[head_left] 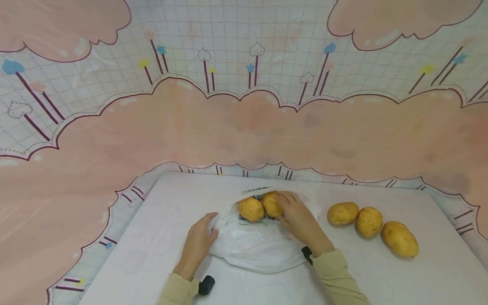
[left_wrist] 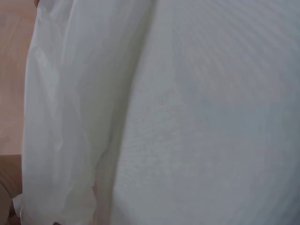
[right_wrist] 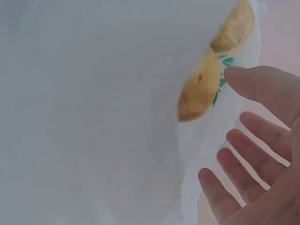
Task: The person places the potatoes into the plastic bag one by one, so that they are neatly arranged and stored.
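Five potatoes, one white bag, two hands. Two bagged potatoes lie in its mouth, toward 12 o'clock; three loose potatoes sit at 2–3 o'clock. Left hand, 9 o'clock, pinches the bag's edge. Right hand, 2 o'clock: fingers extended beside the right bagged potato, not gripping. Step, judged: settling potatoes in the bag; next move calls for a steady edge.
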Demonstrator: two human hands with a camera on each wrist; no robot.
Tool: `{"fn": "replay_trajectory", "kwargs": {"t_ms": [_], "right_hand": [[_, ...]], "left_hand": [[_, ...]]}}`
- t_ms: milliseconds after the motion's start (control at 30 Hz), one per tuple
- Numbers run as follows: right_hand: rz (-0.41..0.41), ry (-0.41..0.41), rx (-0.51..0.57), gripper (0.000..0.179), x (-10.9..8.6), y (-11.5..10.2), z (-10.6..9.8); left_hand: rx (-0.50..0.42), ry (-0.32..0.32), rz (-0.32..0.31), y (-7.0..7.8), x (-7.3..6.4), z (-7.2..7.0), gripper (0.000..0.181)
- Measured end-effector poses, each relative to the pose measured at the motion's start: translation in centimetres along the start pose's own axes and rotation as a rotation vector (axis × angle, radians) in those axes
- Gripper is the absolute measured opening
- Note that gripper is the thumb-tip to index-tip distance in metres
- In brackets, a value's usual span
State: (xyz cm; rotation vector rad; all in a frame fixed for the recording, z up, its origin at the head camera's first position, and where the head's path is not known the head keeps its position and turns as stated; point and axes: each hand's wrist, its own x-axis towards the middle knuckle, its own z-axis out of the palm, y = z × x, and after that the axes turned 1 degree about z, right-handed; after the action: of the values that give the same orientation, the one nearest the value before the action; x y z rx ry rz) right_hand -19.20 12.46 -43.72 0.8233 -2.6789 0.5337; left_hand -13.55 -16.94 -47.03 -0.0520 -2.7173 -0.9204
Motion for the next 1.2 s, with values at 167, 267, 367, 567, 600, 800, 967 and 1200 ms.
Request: {"fn": "replay_trajectory", "kwargs": {"t_ms": [167, 267, 367, 567, 600, 800, 967, 1200], "right_hand": [[0.045, -0.003, -0.006, 0.056, -1.0, 0.8, -0.5], [0.050, 0.010, -0.003, 0.056, -1.6, 1.3, -0.7], [0.045, 0.032, -0.015, 0.055, -2.1, 1.9, -0.9], [0.094, 0.016, -0.029, 0.053, -2.9, 2.6, -1.5], [0.103, 0.009, -0.026, 0.053, -3.0, 2.7, -1.7], [0.134, -0.003, -0.031, 0.053, -3.7, 3.4, -2.4], [0.154, 0.003, -0.057, 0.054, -4.4, 4.1, -3.0], [0.195, -0.025, -0.060, 0.054, -5.2, 5.3, -3.7]], "left_hand": [[0.001, 0.001, 0.002, 0.0, 0.0, 0.0, 0.045], [-0.001, 0.002, 0.000, -0.1, 0.0, 0.0, 0.045], [-0.003, 0.003, 0.000, -0.1, 0.0, 0.0, 0.045], [-0.006, -0.001, 0.001, -0.2, 0.0, 0.0, 0.045], [-0.004, -0.002, 0.000, -0.2, 0.0, 0.0, 0.045], [-0.003, -0.007, -0.005, -0.2, 0.0, 0.0, 0.045], [-0.002, -0.005, 0.000, -0.2, 0.0, -0.1, 0.044], [-0.002, -0.009, -0.002, -0.2, 0.0, -0.1, 0.044]]}}
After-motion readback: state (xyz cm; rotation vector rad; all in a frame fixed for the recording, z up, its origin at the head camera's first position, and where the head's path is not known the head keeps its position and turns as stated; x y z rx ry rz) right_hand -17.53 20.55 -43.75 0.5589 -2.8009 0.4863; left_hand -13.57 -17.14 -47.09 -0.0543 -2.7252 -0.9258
